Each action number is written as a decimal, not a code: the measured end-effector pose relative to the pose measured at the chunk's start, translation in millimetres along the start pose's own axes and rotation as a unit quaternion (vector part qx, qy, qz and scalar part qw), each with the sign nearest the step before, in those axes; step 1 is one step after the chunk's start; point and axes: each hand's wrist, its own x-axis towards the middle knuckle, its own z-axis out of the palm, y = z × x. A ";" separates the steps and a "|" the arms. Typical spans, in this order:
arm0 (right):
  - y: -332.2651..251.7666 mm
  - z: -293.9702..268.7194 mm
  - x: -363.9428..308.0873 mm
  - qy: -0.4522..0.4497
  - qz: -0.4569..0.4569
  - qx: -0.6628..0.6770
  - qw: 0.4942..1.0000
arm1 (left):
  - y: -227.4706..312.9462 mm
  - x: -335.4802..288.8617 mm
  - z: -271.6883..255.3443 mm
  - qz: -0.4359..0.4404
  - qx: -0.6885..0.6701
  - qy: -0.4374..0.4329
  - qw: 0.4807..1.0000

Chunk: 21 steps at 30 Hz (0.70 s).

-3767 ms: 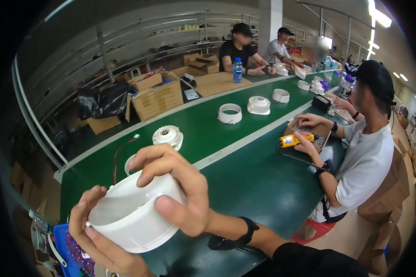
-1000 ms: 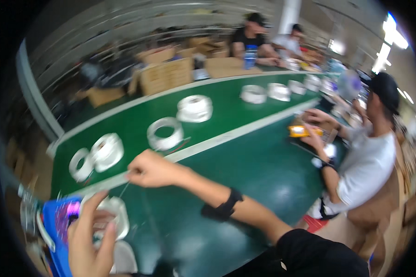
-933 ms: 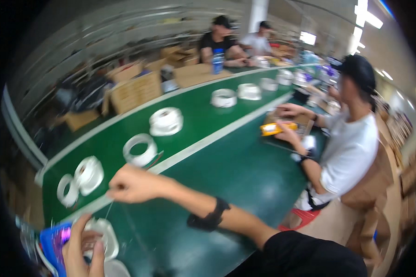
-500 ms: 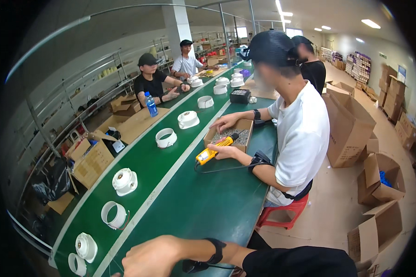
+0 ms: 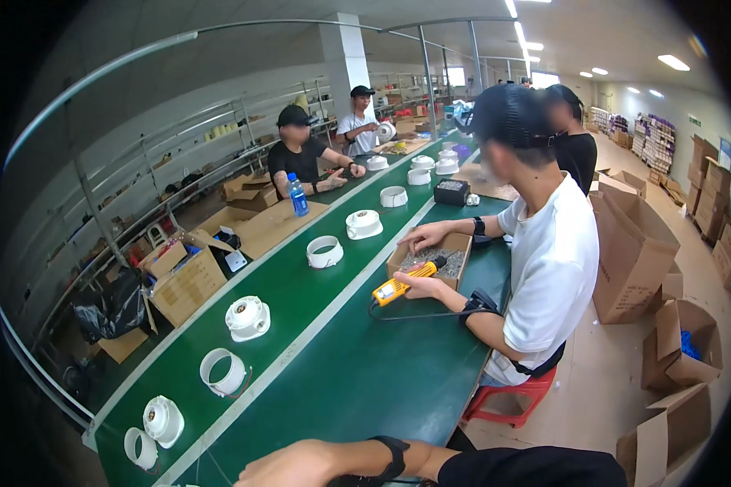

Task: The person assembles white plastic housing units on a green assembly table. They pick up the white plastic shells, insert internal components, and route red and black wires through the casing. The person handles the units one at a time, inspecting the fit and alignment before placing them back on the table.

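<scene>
My right hand (image 5: 292, 464) is at the lower edge, its arm in a black sleeve (image 5: 536, 466) with a dark band (image 5: 392, 456) round the wrist. The picture's edge cuts off its fingers, so what they hold, if anything, is hidden. My left hand is out of view. To the left of my right hand, on the green belt, lie a white ring (image 5: 140, 448) and a white round housing on a flanged base (image 5: 163, 421). Farther along are another white ring with a thin wire (image 5: 222, 372) and another flanged housing (image 5: 248, 318).
A co-worker in a white shirt (image 5: 548, 268) sits at the right, holding a yellow electric screwdriver (image 5: 398, 286) beside a carton of small metal parts (image 5: 463, 272). More white parts line the belt. A blue-capped bottle (image 5: 297, 196) stands across it. Cartons (image 5: 635, 260) crowd the right floor.
The whole view has shifted, so the scene sits farther right. My right hand appears lower and farther right. The far co-worker in white now holds up a white part.
</scene>
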 end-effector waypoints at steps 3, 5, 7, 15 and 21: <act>-3.4 -7.7 4.0 0.058 -0.023 0.032 0.998 | -12.5 -5.0 -6.6 0.093 0.033 -0.022 0.995; -3.8 -7.3 4.3 0.101 -0.043 0.055 0.992 | -18.3 -5.3 -7.0 0.092 0.014 -0.024 0.995; -8.1 -12.2 -1.5 0.086 -0.004 0.038 0.996 | -27.4 -5.8 -8.3 0.050 -0.007 -0.072 0.996; -9.3 -9.6 -7.9 -0.100 0.070 0.010 0.992 | -10.4 15.8 1.8 -0.004 0.032 -0.089 0.996; -5.3 -3.5 14.2 -0.138 0.065 0.016 0.988 | -37.7 2.7 -1.8 0.021 0.037 -0.190 0.981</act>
